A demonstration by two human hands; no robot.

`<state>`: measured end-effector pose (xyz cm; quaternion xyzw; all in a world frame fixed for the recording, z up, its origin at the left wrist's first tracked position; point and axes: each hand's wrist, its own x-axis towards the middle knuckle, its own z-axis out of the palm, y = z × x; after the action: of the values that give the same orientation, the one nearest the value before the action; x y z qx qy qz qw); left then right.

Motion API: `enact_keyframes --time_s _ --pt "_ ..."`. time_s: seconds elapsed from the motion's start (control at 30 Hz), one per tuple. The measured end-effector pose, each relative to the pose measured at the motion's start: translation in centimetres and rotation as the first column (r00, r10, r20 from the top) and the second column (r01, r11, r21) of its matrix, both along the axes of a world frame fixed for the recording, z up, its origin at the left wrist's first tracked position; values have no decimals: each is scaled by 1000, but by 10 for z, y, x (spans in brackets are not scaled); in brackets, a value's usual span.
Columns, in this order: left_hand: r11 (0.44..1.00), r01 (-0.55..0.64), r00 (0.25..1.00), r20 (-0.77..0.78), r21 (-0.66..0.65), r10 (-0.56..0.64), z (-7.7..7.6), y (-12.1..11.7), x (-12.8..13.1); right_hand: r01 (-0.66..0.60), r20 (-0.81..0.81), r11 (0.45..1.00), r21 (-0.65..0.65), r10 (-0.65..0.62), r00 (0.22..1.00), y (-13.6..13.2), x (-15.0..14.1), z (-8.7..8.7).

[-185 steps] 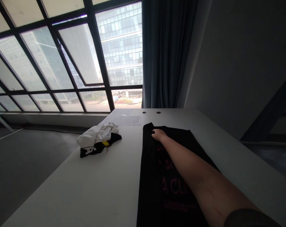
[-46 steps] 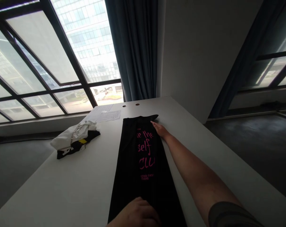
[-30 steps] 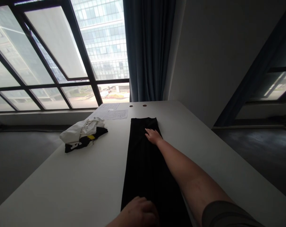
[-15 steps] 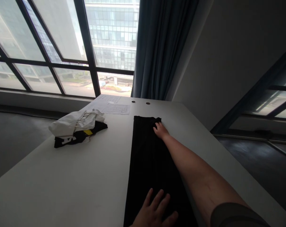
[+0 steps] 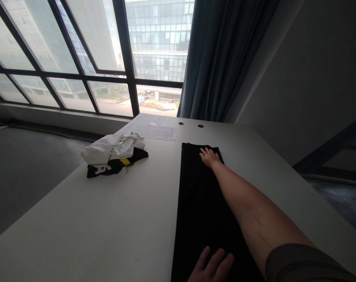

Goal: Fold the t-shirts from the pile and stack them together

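Note:
Long black trousers (image 5: 200,203), folded lengthwise into a narrow strip, lie on the white table (image 5: 131,219) and run away from me. My right hand (image 5: 210,157) rests flat on their far end, just short of the top edge, with its fingers spread. Close to me, my left hand (image 5: 213,266) is over the near part of the trousers, fingers apart and holding nothing. Only its fingers show; the rest is cut off by the bottom of the view.
On the left of the table sits a crumpled white and black garment (image 5: 113,150) with a yellow patch. Paper sheets (image 5: 160,132) lie at the far edge, near two round holes. Beyond are a blue curtain (image 5: 216,58) and a window (image 5: 160,47).
My right hand has gone from grasping the bunched far corner to lying flat on it, and that corner is smoother. The view has turned left. My left hand shows less at the bottom.

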<state>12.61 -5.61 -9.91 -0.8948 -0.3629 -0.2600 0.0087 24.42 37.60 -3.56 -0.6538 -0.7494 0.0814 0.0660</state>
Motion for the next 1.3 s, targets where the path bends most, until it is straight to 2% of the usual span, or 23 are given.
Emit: enact_keyframes --time_s 0.07,0.13,0.2,0.3,0.4,0.5,0.6,0.77,0.87,1.0,1.13,1.2,1.3 --pt "998 -45 999 20 41 44 2 -1 -6 -42 -2 996 79 43 999 -12 0 6" --pt "994 -73 997 45 77 70 6 -1 -15 -111 -11 974 199 115 993 -34 4 11" --pt "997 -60 997 47 43 58 13 0 -25 -167 -32 939 301 185 982 -69 18 13" --pt "991 -9 1000 6 -131 10 28 1 -33 -217 -78 909 357 260 962 -143 56 6" --pt "947 11 999 -36 -320 -24 49 -2 -35 -335 -167 917 214 373 913 -227 99 -2" --pt "907 -8 999 -48 -420 -13 69 -9 -35 -359 -192 925 128 378 906 -303 122 -3" --pt "893 -65 997 -75 -445 35 78 -13 -33 -353 -184 933 72 361 914 -365 120 5" --pt "901 -165 985 -115 -401 130 75 -13 -31 -394 -221 919 -9 383 897 -447 97 22" --pt "912 -151 984 -150 -381 100 81 -18 -38 -421 -268 906 -40 396 878 -486 89 33" --pt "925 73 976 -165 -373 -143 100 -44 -62 -472 -303 879 -69 432 850 -523 92 47" --pt "885 241 921 -195 -398 -338 116 -78 -87 -557 -326 828 -63 510 796 -547 103 49" --pt "892 248 913 -216 -379 -346 117 -91 -93 -565 -334 825 -27 525 783 -553 108 44" --pt "939 189 945 -209 -288 -254 110 -101 -98 -494 -367 867 73 484 795 -555 114 30"
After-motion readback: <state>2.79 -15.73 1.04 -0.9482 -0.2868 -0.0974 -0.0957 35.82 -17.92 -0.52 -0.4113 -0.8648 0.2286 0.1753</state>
